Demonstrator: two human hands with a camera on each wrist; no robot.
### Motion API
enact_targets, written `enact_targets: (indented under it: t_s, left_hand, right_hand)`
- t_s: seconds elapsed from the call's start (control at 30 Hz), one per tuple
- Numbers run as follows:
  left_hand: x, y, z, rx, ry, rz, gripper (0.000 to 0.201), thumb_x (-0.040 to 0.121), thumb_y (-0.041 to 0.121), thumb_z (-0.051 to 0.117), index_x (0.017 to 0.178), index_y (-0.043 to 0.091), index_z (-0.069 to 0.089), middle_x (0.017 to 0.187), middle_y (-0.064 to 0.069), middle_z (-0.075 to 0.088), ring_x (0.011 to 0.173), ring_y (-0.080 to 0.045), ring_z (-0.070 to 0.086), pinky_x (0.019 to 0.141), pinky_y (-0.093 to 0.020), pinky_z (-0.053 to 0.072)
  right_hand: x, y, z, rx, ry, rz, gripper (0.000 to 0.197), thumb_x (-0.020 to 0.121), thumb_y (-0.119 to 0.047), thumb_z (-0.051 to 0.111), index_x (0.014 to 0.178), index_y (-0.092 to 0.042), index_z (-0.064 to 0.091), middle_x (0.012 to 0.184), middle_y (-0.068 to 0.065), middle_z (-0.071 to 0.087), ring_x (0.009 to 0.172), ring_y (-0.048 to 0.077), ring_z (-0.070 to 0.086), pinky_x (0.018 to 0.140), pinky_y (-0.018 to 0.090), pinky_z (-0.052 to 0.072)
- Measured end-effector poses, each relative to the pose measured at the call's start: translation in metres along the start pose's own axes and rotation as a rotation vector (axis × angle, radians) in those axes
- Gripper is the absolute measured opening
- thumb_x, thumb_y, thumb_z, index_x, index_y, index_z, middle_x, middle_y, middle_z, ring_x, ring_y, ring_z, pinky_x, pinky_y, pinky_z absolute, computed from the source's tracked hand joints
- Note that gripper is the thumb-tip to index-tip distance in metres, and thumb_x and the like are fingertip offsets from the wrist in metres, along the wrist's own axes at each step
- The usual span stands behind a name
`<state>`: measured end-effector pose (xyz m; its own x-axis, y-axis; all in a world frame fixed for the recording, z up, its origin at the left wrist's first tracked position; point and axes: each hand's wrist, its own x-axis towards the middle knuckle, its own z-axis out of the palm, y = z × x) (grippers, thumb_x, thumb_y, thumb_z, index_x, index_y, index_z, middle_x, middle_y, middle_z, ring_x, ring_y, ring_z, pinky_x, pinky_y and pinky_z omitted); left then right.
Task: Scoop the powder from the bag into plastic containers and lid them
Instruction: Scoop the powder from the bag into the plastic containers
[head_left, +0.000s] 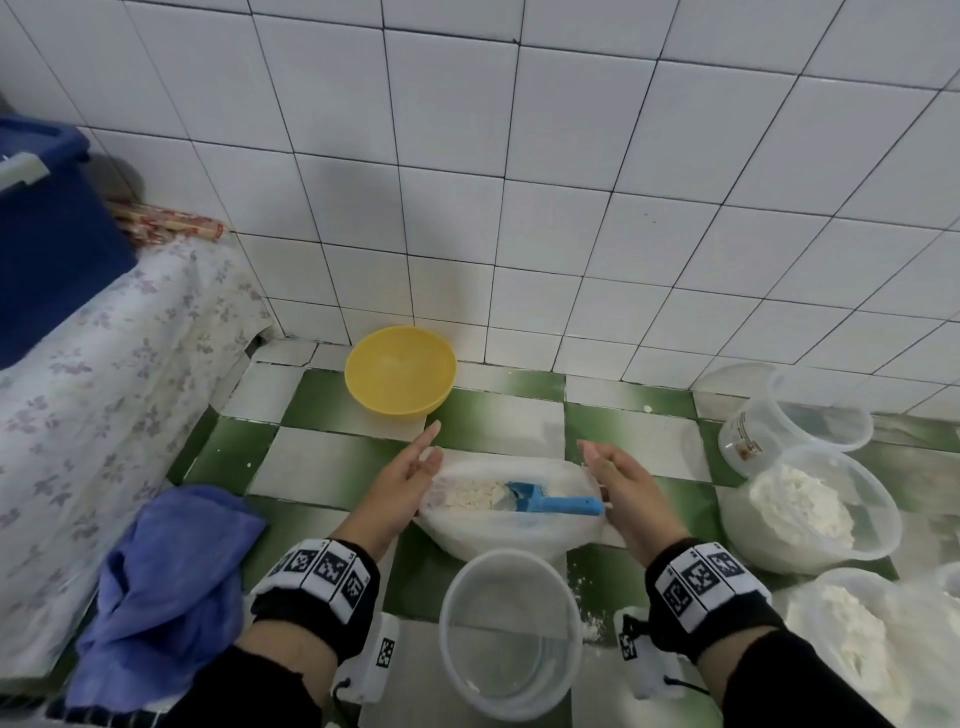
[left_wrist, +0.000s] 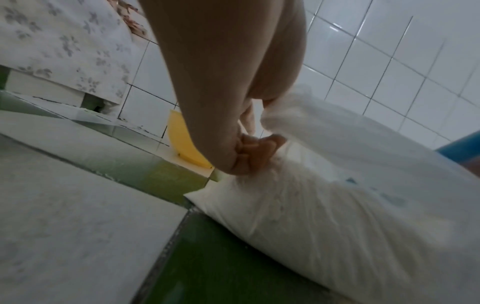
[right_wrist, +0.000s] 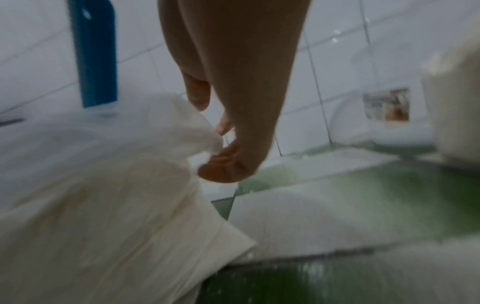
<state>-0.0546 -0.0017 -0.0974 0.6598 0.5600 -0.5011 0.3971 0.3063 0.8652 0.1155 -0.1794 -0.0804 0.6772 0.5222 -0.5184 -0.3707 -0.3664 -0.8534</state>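
Note:
A white plastic bag (head_left: 519, 535) of powder (head_left: 475, 493) lies open on the green and white tiled floor. A blue scoop (head_left: 550, 501) rests inside it, handle pointing right. My left hand (head_left: 415, 467) is at the bag's left rim, fingers mostly straight, its edge against the plastic (left_wrist: 337, 185). My right hand (head_left: 608, 473) flanks the right rim by the scoop handle (right_wrist: 94, 61), fingers extended near the bag's edge (right_wrist: 116, 185). An empty clear container (head_left: 511, 634) stands just in front of the bag. Both wrist views are blurred.
Two powder-filled containers (head_left: 810, 509) (head_left: 852, 634) and an empty tipped one (head_left: 800, 415) sit at the right. A yellow bowl (head_left: 400, 371) stands by the tiled wall behind the bag. A blue cloth (head_left: 166, 587) lies at the left, beside a floral-covered surface holding a blue bin (head_left: 47, 234).

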Motion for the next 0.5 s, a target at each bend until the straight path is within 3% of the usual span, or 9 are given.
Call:
enact_targets:
  t_s: [0.1,0.2,0.27,0.33,0.5]
  left_hand:
    - [-0.012,-0.003,0.001,0.066,0.008,0.044,0.06,0.088,0.049,0.049,0.144,0.042,0.032,0.135,0.005,0.048,0.123,-0.018,0.046,0.105,-0.037,0.041]
    - [-0.023,-0.009,0.0,0.197,-0.008,0.08,0.071,0.086,0.042,0.06,0.148,0.039,0.026,0.134,0.005,0.038,0.123,-0.018,0.043,0.107,-0.041,0.041]
    - [-0.029,-0.012,0.0,0.276,-0.037,0.102,0.074,0.088,0.034,0.064,0.149,0.038,0.022,0.135,0.008,0.034,0.125,-0.017,0.041,0.108,-0.042,0.041]
    - [-0.034,-0.014,0.0,0.328,-0.056,0.136,0.077,0.088,0.03,0.066,0.15,0.037,0.02,0.137,0.009,0.034,0.127,-0.016,0.04,0.109,-0.04,0.039]
    - [-0.037,-0.013,0.002,0.439,-0.068,0.203,0.081,0.086,0.022,0.07,0.15,0.033,0.022,0.146,0.003,0.035,0.131,-0.015,0.038,0.111,-0.04,0.036]
  right_hand:
    - [-0.011,-0.008,-0.001,-0.324,0.162,-0.25,0.028,0.094,-0.043,0.045,0.102,-0.021,0.06,0.094,-0.004,0.061,0.083,0.011,0.057,0.061,0.02,0.042]
    - [-0.029,-0.017,0.002,-0.62,0.197,-0.442,0.031,0.088,-0.055,0.047,0.089,-0.027,0.06,0.078,-0.004,0.057,0.069,0.008,0.052,0.059,0.022,0.036]
    - [-0.04,-0.022,0.008,-0.799,0.083,-0.393,0.033,0.084,-0.062,0.049,0.088,-0.031,0.059,0.067,-0.002,0.059,0.059,0.01,0.052,0.055,0.025,0.04]
    - [-0.043,-0.025,0.013,-1.01,0.007,-0.31,0.033,0.082,-0.063,0.052,0.092,-0.031,0.057,0.065,0.0,0.061,0.058,0.012,0.055,0.056,0.027,0.042]
    - [-0.042,-0.026,0.027,-1.117,-0.067,-0.246,0.021,0.092,-0.03,0.056,0.102,-0.014,0.065,0.095,0.006,0.065,0.084,0.019,0.06,0.072,0.026,0.046]
